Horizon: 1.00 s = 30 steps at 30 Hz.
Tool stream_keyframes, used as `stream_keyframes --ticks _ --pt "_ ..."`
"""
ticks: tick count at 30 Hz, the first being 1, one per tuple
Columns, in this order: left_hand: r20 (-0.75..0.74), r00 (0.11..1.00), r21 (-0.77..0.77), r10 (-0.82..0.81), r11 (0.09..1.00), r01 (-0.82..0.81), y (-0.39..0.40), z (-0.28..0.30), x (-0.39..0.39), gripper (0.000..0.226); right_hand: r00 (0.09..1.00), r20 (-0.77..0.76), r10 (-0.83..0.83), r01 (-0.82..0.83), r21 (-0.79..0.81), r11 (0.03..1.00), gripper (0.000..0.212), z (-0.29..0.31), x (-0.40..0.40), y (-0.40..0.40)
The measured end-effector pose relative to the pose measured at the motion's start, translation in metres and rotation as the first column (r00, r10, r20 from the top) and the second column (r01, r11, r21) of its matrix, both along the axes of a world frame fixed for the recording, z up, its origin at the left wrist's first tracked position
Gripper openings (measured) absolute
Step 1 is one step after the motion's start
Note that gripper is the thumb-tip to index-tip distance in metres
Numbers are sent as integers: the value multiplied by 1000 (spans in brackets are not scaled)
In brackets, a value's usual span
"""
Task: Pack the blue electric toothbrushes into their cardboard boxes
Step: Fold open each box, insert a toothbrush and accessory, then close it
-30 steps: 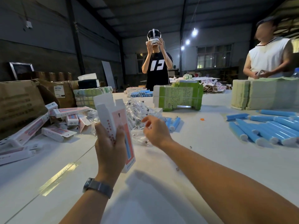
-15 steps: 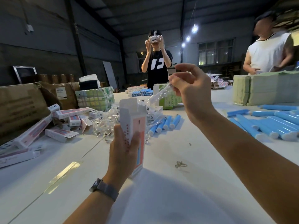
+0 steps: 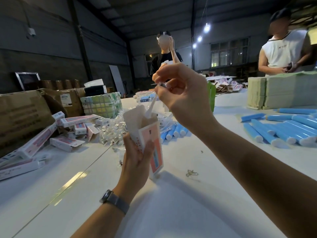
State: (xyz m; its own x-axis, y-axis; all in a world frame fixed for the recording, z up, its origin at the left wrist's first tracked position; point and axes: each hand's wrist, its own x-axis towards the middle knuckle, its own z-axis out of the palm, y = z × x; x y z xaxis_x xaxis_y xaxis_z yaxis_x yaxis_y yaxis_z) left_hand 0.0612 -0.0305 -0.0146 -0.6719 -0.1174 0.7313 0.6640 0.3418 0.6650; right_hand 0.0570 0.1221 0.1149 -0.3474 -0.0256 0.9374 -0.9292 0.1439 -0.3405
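Left hand [image 3: 137, 157] grips the open carton [image 3: 151, 134] upright above the worktop [image 3: 197, 194]. I see the right hand [image 3: 181, 93] pinching a wrapped brush head [image 3: 151, 104], its tip in the carton mouth.

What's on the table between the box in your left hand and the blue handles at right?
Head view: bare white table between box and handles.

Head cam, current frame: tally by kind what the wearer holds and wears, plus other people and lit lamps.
cardboard box, gripped by left hand: 1
clear-wrapped white piece, pinched by right hand: 1
wristwatch: 1
other people, person in black and person in white: 2
lit ceiling lamps: 3
Total: 8
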Motion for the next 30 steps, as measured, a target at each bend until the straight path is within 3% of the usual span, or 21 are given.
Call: stream_keyframes --ticks 8,17,23,30 --pt "-15 1000 46 -8 999 9 3 -4 -1 32 985 -171 -1 33 185 982 28 -10 3 -10" --pt "-31 995 -13 99 995 -100 0 -2 -2 24 943 -283 -174 293 460 838 13 -29 -14 -6" --pt "-32 998 12 62 998 -62 0 -1 -6 23 972 -180 -151 233 661 713 26 -36 -17 -5" --pt "-42 999 -37 -9 999 8 0 0 -3 58 990 -62 -124 131 717 685 31 -35 -23 -7"
